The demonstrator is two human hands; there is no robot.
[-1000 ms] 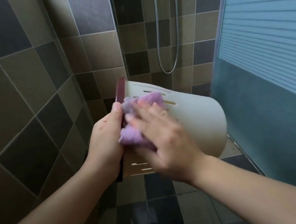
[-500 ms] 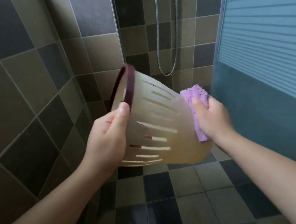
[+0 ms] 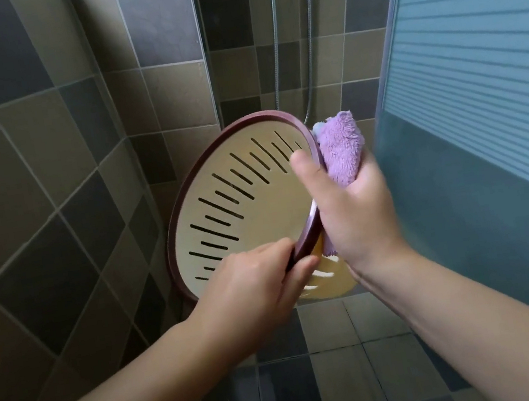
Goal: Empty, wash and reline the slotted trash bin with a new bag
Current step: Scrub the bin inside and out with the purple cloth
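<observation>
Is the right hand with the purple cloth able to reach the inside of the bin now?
Probably yes: the bin opening faces the person, and the right hand already grips the rim.

I see soft, even daylight from the frosted panel (image 3: 483,61) on my right, slight motion blur, and wide-angle bending at the edges.

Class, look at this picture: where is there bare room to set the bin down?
The tiled floor shows bare below the bin, between the two forearms and bordered by the tiled wall and the frosted panel. It is crowded at the rim, where the left hand and right hand with the purple cloth meet.
</observation>
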